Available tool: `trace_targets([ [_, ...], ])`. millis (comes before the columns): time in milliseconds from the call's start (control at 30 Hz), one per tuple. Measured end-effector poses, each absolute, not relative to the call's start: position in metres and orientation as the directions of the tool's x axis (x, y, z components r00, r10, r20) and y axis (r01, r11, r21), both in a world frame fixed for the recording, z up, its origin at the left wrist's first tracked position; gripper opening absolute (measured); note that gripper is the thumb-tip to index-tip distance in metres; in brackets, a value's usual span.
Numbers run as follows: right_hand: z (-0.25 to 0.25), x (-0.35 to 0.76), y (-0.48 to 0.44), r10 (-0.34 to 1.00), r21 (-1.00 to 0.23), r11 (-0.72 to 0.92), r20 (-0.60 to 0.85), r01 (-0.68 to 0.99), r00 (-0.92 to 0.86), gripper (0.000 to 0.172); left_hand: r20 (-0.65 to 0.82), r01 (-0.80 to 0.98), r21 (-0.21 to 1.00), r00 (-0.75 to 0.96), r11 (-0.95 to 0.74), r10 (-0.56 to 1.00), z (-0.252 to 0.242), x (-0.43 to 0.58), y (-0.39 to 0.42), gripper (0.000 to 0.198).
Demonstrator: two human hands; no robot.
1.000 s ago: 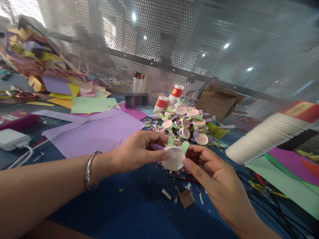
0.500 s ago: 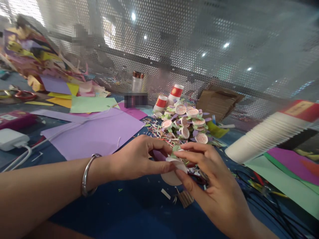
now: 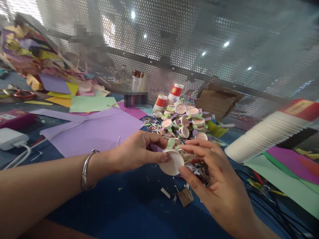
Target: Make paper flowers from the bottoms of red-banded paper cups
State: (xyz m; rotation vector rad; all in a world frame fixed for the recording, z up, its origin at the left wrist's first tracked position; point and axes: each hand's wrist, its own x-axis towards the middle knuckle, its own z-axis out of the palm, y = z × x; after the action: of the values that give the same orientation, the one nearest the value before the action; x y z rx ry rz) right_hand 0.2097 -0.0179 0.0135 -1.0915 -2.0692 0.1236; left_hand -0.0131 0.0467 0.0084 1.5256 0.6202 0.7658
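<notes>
My left hand (image 3: 144,154) pinches a round white paper cup bottom (image 3: 173,164), thumb on its inner face and fingers behind. A light green paper strip (image 3: 170,143) stands up from its upper edge, and some purple paper shows behind my left fingers. My right hand (image 3: 211,176) is beside it, fingers spread apart, the thumb tip at the right rim. Beyond both hands lies a pile of similar round cup bottoms (image 3: 184,122), with red prints and green and purple paper tabs.
Purple sheets (image 3: 97,129) lie on the left, a white charger (image 3: 13,138) and cable beside them. A stack of paper cups (image 3: 264,136) leans at the right, near black cables (image 3: 269,202). Paper scraps and a corrugated cardboard piece (image 3: 185,196) lie on the blue table. Perforated metal rises behind.
The white cup bottom has shifted slightly up and left, and its face shows more. My right fingers have come away from the green strip and spread apart.
</notes>
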Motion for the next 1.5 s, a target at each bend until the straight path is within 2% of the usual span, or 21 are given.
trace_targets([
  [167,0.016,0.209,-0.016,0.682,-0.272,0.63,0.641,0.727,-0.351,0.026,0.08,-0.178,0.984,0.567,0.027,0.82,0.007,-0.011,0.049,0.025],
  [367,0.017,0.209,-0.017,0.668,-0.265,0.633,0.662,0.728,-0.34,0.027,0.016,-0.211,0.968,0.599,0.139,0.801,0.01,-0.008,0.044,0.02],
  [500,0.015,0.211,-0.016,0.706,-0.373,0.604,0.66,0.704,-0.255,0.027,-0.041,-0.272,0.931,0.582,0.242,0.812,0.013,-0.007,0.044,0.018],
  [667,0.012,0.211,-0.015,0.915,-0.708,0.382,0.381,0.594,-0.135,0.032,-0.115,-0.244,0.926,0.546,0.288,0.83,0.015,-0.007,0.044,0.018],
  [767,0.012,0.21,-0.016,0.941,-0.812,0.337,0.304,0.477,-0.147,0.035,-0.148,-0.211,0.927,0.554,0.31,0.819,0.017,-0.008,0.043,0.021],
  [900,0.015,0.207,-0.016,0.945,-0.846,0.328,0.289,0.421,-0.155,0.03,-0.185,-0.21,0.91,0.567,0.358,0.803,0.016,-0.008,0.042,0.02],
  [1067,0.019,0.205,-0.016,0.952,-0.86,0.305,0.259,0.409,-0.163,0.025,-0.184,-0.202,0.896,0.641,0.395,0.745,0.015,-0.008,0.043,0.029],
  [1333,0.02,0.208,-0.018,0.948,-0.867,0.313,0.262,0.389,-0.179,0.025,-0.097,-0.14,0.956,0.681,0.259,0.726,0.015,-0.008,0.044,0.022],
  [1500,0.018,0.208,-0.015,0.952,-0.873,0.292,0.228,0.39,-0.202,0.031,-0.041,-0.203,0.956,0.622,0.212,0.782,0.012,-0.009,0.044,0.029],
])
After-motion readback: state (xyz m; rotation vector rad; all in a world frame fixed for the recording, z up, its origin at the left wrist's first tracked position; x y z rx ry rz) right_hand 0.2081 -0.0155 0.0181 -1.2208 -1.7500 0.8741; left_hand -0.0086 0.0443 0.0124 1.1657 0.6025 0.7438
